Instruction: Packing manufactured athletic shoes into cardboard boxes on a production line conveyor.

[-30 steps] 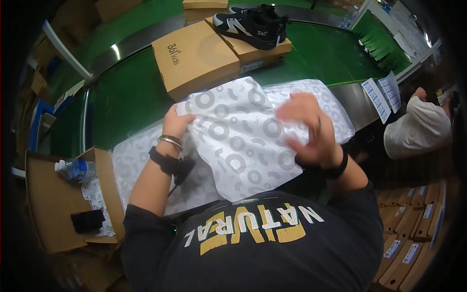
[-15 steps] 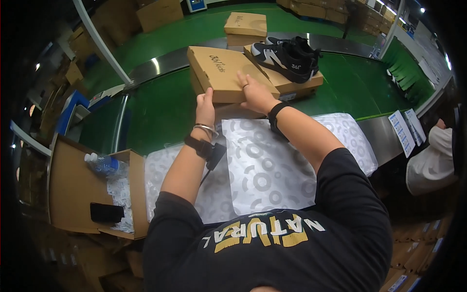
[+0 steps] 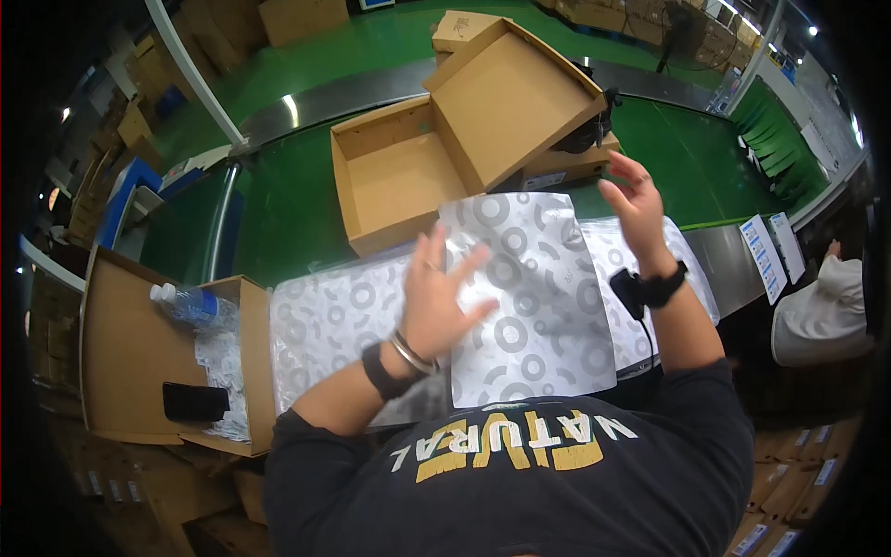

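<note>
An open brown cardboard shoe box (image 3: 394, 181) lies on the green conveyor belt (image 3: 278, 209), its lid (image 3: 515, 97) tipped up and back. A folded sheet of white tissue paper with grey ring patterns (image 3: 534, 302) lies in front of me on a stack of the same paper (image 3: 325, 320). My left hand (image 3: 436, 292) hovers over the sheet's left edge with fingers spread. My right hand (image 3: 636, 204) is raised above the sheet's right side, fingers apart, holding nothing. Black shoes (image 3: 585, 135) are mostly hidden behind the lid.
A cardboard carton (image 3: 139, 343) at my left holds a water bottle (image 3: 190, 302), a black phone (image 3: 195, 402) and paper. Another closed box (image 3: 459, 28) sits farther up the belt. A person in white (image 3: 821, 311) is at the right. Stacked boxes fill the lower right.
One second ago both hands were on the tissue sheet. Half a second ago they held the closed shoe box. Now the box is open and both hands are back over the paper.
</note>
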`<state>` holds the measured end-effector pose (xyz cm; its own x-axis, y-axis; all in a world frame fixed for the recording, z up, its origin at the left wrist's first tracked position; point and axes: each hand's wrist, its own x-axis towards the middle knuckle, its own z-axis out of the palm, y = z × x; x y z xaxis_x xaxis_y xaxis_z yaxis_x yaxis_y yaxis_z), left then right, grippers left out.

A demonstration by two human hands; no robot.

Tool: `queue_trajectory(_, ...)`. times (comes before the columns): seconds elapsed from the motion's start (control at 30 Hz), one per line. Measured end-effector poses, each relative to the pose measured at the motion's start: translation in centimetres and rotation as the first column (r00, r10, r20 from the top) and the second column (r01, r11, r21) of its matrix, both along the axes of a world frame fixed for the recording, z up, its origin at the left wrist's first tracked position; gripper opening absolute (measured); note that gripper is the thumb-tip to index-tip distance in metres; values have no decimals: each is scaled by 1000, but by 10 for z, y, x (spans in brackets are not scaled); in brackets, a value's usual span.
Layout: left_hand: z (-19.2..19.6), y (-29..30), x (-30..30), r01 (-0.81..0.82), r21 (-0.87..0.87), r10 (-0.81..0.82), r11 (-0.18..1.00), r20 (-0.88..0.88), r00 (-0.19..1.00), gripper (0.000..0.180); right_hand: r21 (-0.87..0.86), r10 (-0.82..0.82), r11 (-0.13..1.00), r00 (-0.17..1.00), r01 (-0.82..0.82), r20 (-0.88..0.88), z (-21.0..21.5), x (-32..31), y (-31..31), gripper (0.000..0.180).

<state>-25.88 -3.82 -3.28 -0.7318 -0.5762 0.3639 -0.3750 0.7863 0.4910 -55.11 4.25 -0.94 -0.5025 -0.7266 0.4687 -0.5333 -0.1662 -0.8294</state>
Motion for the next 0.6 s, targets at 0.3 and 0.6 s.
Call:
queue_trajectory(0.3,-73,49,30,217,889,242,403,-332,912,86,408,169,582,596,-703,785,-70,63,98,81)
queue_trajectory(0.6,47,-104,49,522,760,340,387,-644,685,67,-16,505,727,520,-686,689,27,98,-82,55)
